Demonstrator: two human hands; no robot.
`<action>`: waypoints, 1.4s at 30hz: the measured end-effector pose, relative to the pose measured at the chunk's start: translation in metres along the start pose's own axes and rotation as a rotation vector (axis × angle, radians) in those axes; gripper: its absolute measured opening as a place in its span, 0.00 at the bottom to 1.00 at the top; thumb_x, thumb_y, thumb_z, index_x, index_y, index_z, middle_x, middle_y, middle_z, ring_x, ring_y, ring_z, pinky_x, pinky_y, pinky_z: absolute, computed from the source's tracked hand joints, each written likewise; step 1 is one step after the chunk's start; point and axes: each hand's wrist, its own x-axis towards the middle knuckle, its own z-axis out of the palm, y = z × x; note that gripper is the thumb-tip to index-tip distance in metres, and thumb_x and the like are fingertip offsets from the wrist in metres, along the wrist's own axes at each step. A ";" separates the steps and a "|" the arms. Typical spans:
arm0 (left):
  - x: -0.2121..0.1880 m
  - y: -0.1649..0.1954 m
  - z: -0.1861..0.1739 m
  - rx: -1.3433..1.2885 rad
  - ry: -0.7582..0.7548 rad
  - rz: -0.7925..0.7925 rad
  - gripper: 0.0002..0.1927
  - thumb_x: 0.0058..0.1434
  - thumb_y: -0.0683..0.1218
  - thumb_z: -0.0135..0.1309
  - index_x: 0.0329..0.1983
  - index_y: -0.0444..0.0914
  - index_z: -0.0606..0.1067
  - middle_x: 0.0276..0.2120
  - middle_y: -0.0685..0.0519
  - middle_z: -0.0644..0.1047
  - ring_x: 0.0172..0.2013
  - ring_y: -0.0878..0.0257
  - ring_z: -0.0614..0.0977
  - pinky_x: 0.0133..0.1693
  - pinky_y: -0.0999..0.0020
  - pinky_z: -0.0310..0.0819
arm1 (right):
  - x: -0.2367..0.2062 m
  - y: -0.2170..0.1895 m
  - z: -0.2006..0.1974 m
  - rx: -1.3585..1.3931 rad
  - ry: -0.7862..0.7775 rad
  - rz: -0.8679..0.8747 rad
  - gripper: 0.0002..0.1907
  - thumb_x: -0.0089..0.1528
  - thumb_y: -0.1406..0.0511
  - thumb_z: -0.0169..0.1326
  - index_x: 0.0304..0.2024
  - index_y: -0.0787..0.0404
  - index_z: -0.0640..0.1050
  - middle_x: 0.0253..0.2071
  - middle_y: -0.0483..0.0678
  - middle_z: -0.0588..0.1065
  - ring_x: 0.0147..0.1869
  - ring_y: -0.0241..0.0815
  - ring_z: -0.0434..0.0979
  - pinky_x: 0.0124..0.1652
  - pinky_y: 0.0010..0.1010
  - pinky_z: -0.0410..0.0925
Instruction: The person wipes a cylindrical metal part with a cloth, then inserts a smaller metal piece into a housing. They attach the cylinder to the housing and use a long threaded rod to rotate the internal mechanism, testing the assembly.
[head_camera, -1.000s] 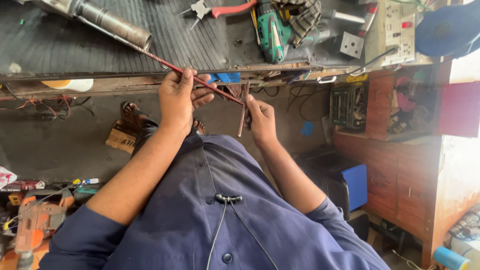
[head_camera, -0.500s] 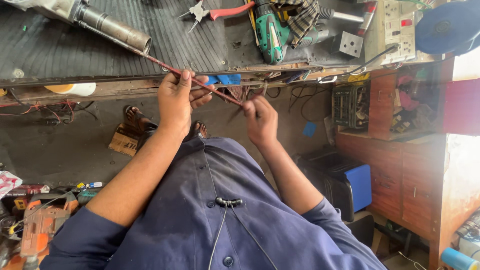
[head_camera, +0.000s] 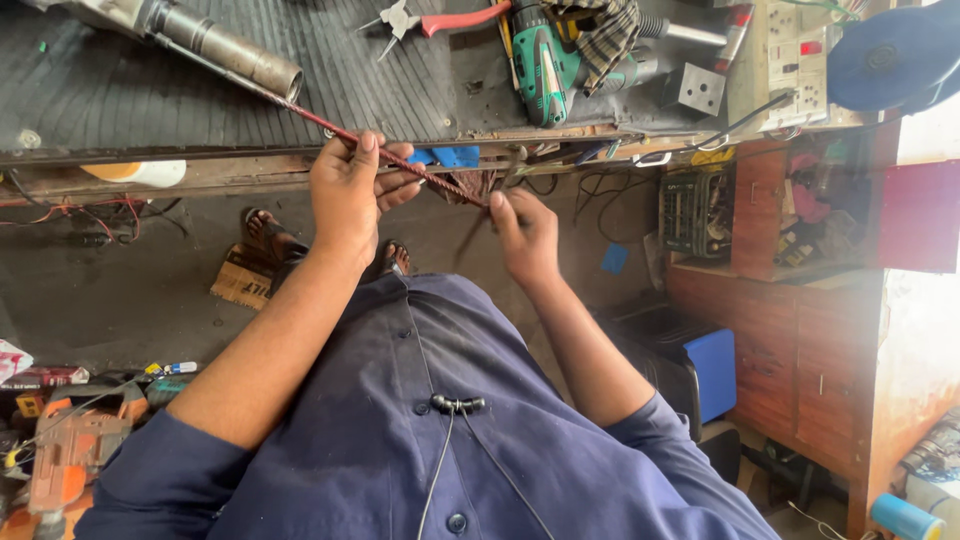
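A twisted red and black cable (head_camera: 330, 132) runs from a grey metal tool barrel (head_camera: 225, 52) on the dark workbench (head_camera: 120, 100) down past the bench edge. My left hand (head_camera: 350, 200) is closed around the cable's middle, thumb on top. My right hand (head_camera: 525, 235) pinches the cable's lower end (head_camera: 470, 195) just to the right, where a dark loose strand (head_camera: 468, 235) hangs down. Both hands are held in front of the bench edge, above my blue shirt (head_camera: 420, 440).
On the bench lie red-handled pliers (head_camera: 440, 20), a green power drill (head_camera: 545, 65), a checked cloth (head_camera: 600, 30) and a socket board (head_camera: 790, 60). A wooden cabinet (head_camera: 800, 350) stands to the right. Orange power tools (head_camera: 70, 450) lie on the floor at the left, and sandalled feet (head_camera: 270, 235) show below the bench.
My right hand has shifted slightly along the cable end, and the hanging strand now lies more slanted. My left hand keeps its grip.
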 end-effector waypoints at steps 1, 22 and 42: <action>-0.001 0.001 -0.001 0.006 -0.004 0.010 0.14 0.72 0.52 0.50 0.47 0.37 0.70 0.43 0.43 0.82 0.38 0.54 0.88 0.36 0.63 0.87 | 0.004 0.006 0.003 0.214 -0.045 0.271 0.19 0.77 0.63 0.54 0.35 0.72 0.79 0.29 0.49 0.72 0.29 0.34 0.68 0.33 0.29 0.62; 0.004 0.004 -0.003 -0.001 0.013 -0.005 0.13 0.72 0.52 0.50 0.46 0.37 0.70 0.43 0.43 0.82 0.37 0.55 0.88 0.35 0.64 0.86 | -0.014 -0.024 0.000 -0.521 0.173 -0.449 0.18 0.61 0.63 0.63 0.48 0.70 0.78 0.43 0.55 0.73 0.35 0.38 0.73 0.32 0.25 0.67; 0.009 0.011 -0.006 0.008 0.055 0.017 0.15 0.70 0.53 0.53 0.45 0.36 0.70 0.42 0.43 0.82 0.37 0.56 0.88 0.34 0.65 0.86 | 0.005 -0.015 0.002 0.266 -0.126 0.122 0.16 0.76 0.61 0.56 0.37 0.67 0.79 0.33 0.52 0.75 0.32 0.40 0.73 0.32 0.28 0.66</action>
